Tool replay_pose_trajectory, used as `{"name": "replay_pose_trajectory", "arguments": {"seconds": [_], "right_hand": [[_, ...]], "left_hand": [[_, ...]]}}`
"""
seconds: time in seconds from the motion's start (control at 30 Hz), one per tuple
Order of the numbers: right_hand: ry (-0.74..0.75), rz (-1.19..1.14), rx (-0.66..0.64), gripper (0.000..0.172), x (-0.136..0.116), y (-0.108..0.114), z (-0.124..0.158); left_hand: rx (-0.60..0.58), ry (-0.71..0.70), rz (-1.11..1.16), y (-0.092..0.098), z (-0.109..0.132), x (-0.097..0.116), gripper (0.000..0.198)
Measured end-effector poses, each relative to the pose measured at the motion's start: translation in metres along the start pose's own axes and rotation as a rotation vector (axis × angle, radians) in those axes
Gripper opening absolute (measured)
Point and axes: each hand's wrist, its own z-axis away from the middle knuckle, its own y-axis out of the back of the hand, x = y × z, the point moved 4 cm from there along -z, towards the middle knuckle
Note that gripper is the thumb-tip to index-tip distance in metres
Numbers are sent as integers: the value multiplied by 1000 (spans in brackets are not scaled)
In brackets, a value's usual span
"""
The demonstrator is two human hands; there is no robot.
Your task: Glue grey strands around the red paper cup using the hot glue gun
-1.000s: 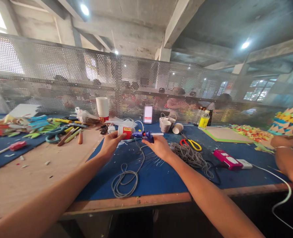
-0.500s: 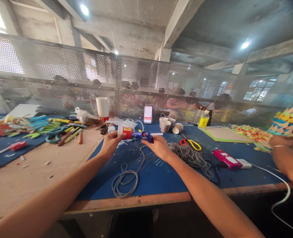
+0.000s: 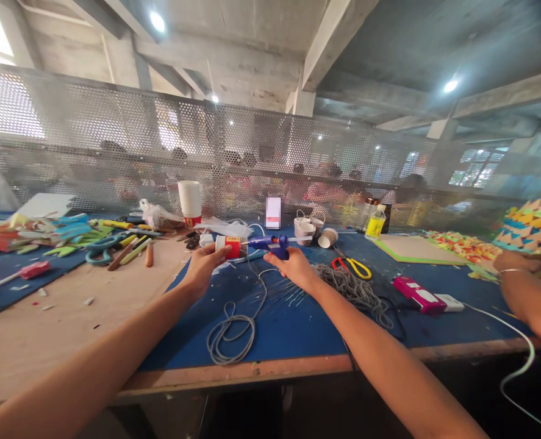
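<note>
My left hand (image 3: 205,265) is closed round a white and red paper cup (image 3: 228,247), held on its side above the blue table surface. In my right hand (image 3: 293,263) is a blue hot glue gun (image 3: 270,242), gripped by its handle, a pale glue stick poking out behind. Its nozzle points left and is at the cup's red end; whether it touches I cannot tell. Below lies a loop of grey cord (image 3: 231,335), and a tangled heap of the same cord (image 3: 352,286) sits right of my right hand.
A stack of paper cups (image 3: 189,201) and cord-wrapped small cups (image 3: 305,230) stand at the back. Yellow-and-red-handled scissors (image 3: 355,267), a magenta box (image 3: 419,295) and a yellow-labelled bottle (image 3: 376,222) are on the right. Another person's arm (image 3: 530,299) reaches in there. Tools (image 3: 149,254) lie left.
My right hand has shifted the glue gun slightly, so its body and nozzle show more clearly near the cup. The left hand with the cup has barely moved.
</note>
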Motion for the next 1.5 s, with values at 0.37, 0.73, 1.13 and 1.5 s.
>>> {"name": "replay_pose_trajectory", "arguments": {"seconds": [0.37,0.73,1.13,1.5], "right_hand": [[-17,-145,74,46,4,7,-3],[-192,385,286,44,35,33,-14],[-311,819,127,41,68,17,-9],[-88,-379,-140,30,5,-26,-6]], "left_hand": [[-46,17,18,-4,5,3,40],[-26,9,-7,-2,2,0,43],[-97,40,-18,-8,7,0,41],[-196,-20,75,-19,13,9,31]]}}
